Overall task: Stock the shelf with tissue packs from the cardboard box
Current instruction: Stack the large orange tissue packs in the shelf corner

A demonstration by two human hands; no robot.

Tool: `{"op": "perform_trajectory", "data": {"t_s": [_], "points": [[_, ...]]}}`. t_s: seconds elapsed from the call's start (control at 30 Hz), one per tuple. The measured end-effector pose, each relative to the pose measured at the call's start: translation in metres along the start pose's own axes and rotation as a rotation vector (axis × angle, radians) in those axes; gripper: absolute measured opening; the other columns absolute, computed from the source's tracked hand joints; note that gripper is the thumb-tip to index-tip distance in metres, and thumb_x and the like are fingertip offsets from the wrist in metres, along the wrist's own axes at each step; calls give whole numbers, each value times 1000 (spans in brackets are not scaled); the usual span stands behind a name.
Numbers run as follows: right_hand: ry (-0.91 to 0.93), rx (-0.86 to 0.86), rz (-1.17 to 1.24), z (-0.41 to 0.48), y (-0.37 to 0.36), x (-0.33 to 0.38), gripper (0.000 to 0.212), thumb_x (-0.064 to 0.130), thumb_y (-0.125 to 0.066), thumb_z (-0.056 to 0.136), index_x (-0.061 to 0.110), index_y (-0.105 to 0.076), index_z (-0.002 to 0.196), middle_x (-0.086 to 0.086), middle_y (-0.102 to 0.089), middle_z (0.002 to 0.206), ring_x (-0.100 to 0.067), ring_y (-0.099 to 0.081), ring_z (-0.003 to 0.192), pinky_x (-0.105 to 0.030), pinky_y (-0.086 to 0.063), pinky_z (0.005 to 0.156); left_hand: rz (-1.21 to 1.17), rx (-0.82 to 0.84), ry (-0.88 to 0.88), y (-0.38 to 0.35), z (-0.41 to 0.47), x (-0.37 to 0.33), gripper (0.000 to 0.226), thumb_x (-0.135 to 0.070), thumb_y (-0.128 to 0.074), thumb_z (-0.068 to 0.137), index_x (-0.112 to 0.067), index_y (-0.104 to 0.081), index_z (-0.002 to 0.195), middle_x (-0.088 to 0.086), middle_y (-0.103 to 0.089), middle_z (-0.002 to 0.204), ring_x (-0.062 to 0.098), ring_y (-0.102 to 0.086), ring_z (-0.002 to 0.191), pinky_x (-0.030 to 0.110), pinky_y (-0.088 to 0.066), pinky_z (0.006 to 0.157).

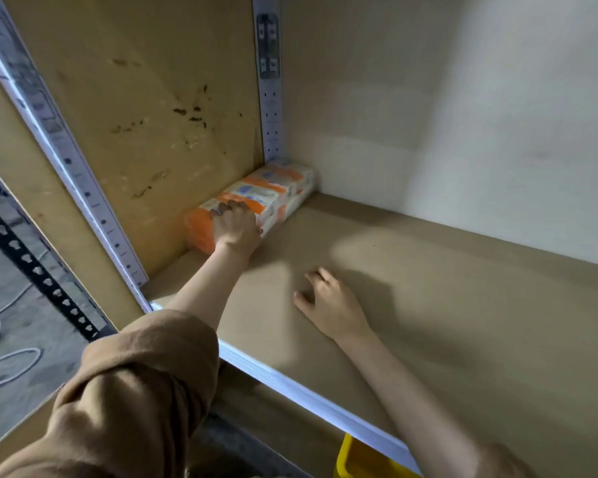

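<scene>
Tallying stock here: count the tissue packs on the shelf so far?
1 bundle: the tissue pack lies in the shelf's back-left corner along the side panel, under the left hand. Its wrapped inner packs can't be counted.

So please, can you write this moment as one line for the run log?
left hand: on orange-and-white tissue pack row | row: left back corner, brown shelf board | right hand: empty, on board

- Left arm (201, 294): bare from the elbow down, with a tan-brown sleeve (135, 391) of soft, thick fabric bunched in heavy folds above it.
- Right arm (404, 401): bare forearm, with only a sliver of the same tan-brown cloth at the frame's lower edge.
- Left hand (237, 225) and right hand (332, 301): no gloves; the fingers (320, 276) are too blurred to tell any rings.
</scene>
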State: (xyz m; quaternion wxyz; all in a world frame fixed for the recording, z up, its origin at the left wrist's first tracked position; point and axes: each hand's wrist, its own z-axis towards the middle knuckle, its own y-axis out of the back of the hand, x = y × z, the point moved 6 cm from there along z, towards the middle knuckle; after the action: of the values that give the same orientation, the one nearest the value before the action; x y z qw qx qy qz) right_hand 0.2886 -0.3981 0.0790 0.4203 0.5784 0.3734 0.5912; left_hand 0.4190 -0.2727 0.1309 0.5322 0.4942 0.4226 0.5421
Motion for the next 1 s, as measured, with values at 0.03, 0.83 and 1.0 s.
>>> {"op": "perform_trajectory", "data": {"t_s": [0.03, 0.83, 1.0], "points": [[-1, 2, 2, 0, 0, 0, 46, 33, -46, 93, 7, -48, 131, -11, -44, 141, -26, -44, 128, -31, -36, 103, 1, -3, -2, -1, 1, -1, 65, -39, -54, 91, 3, -37, 137, 21, -43, 140, 34, -42, 129, 41, -35, 105], [1, 5, 67, -51, 2, 50, 30, 24, -48, 90, 6, -63, 108, -11, -60, 117, -29, -57, 112, -37, -49, 92, -202, -65, -123, 41, -129, 42, 34, -19, -48, 91, -8, -56, 123, 11, -59, 125, 33, -57, 113, 37, -48, 87], [157, 49, 140, -91, -12, 95, 31, 16, -52, 89, 2, -61, 116, -16, -59, 116, -32, -56, 109, -40, -48, 91, -264, 9, -91, 26, -200, 69, 40, -25, -48, 93, -18, -51, 132, 1, -55, 135, 27, -55, 119, 35, -48, 90]]}}
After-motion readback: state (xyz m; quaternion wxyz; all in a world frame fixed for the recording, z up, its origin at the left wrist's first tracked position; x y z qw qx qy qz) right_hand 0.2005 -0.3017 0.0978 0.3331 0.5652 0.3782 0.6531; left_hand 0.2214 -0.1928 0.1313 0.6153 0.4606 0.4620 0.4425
